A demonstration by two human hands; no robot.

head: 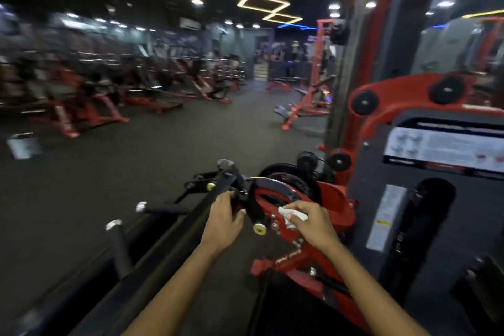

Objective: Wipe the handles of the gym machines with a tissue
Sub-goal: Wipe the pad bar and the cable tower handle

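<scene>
A red and black gym machine (335, 207) stands right in front of me, with a round red cam plate and a black curved adjuster (275, 188). My left hand (222, 222) rests on the black lever arm (191, 224) beside the cam, fingers curled over the black part near a yellow knob (259, 228). My right hand (313, 224) pinches a crumpled white tissue (291, 215) against the red plate. Two black handle bars with chrome end caps (161, 209) (118, 243) stick out to the left of the arm.
A grey weight-stack shroud with an instruction placard (447, 148) rises on the right. Rows of red machines (109, 90) line the left side across open dark floor. A red bench rack (308, 106) stands ahead. A grey bin (23, 144) sits at far left.
</scene>
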